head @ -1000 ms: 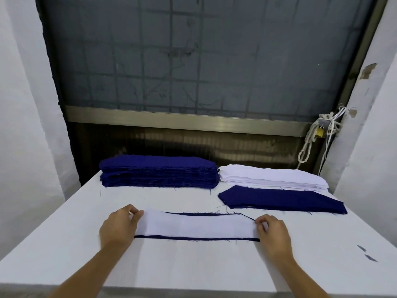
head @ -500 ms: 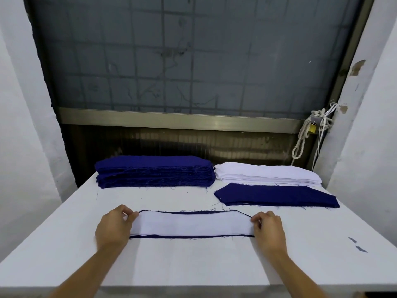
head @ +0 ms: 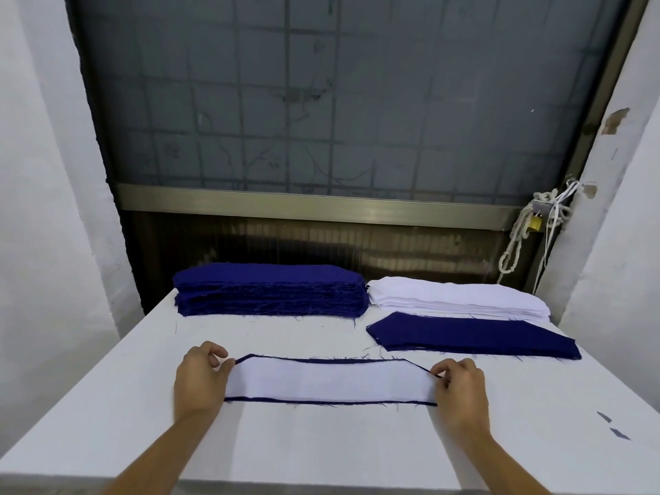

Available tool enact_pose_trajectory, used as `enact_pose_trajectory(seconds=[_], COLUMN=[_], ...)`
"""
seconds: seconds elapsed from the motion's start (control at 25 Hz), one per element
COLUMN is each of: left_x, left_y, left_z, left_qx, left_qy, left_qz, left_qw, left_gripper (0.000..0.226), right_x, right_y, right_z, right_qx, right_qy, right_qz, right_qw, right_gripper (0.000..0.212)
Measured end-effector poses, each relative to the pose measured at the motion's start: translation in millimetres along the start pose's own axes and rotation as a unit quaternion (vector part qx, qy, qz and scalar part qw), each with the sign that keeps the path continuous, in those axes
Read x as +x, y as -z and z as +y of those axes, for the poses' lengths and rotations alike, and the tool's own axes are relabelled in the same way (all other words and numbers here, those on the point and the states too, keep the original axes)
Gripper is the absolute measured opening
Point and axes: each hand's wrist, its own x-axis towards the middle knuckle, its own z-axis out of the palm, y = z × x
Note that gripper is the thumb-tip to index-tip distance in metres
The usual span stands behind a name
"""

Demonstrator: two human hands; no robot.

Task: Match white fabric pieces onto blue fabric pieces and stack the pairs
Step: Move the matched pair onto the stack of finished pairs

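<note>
— What stands behind the white table (head: 321, 444)?
— A dark window (head: 321, 101) with a grid, a metal rail (head: 303, 205) below it.
— And the sides?
— White walls (head: 43, 209); a rope (head: 512, 244) with a brass padlock (head: 534, 223) hangs at right.

The table (head: 321, 448) top is white, matt and smooth. At its far left the blue stack (head: 271, 289) is coarse woven cloth with frayed edges. The white stack (head: 457, 298) at its far right is finer, smoother cloth. The pair (head: 328, 382) near its front is thin matt white cloth over fraying blue. Behind the table, the rail (head: 314, 206) is brushed metal.
</note>
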Motion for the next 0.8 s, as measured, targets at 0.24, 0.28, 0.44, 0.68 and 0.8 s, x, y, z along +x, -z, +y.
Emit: enact_pose_trajectory(seconds=[0.24, 0.28, 0.44, 0.68, 0.8], left_x=[34, 48, 107, 188, 214], left_y=[6, 8, 10, 3, -4], left_z=[20, 26, 48, 56, 50], left_qx=[0.154, 0.151, 0.104, 0.158, 0.195], left_qy=[-0.031, -0.040, -0.090, -0.098, -0.070], left_qz=[-0.003, -0.003, -0.010, -0.010, -0.046], left_qw=[0.988, 0.988, 0.991, 0.983, 0.977], left_gripper=[0.006, 0.006, 0.018, 0.036, 0.046], right_x=[37, 46, 81, 128, 148], right_y=[-3, -6, -26, -64, -83], right_z=[-32, -43, -89, -148, -166], right_qx=[-0.010, -0.006, 0.010, 0.002, -0.025], right_qy=[0.040, 0.055, 0.083, 0.125, 0.133], right_qz=[0.009, 0.003, -0.037, -0.087, -0.101], right_qw=[0.999, 0.998, 0.996, 0.988, 0.986], right_gripper=[0.024, 0.022, 0.022, 0.013, 0.009])
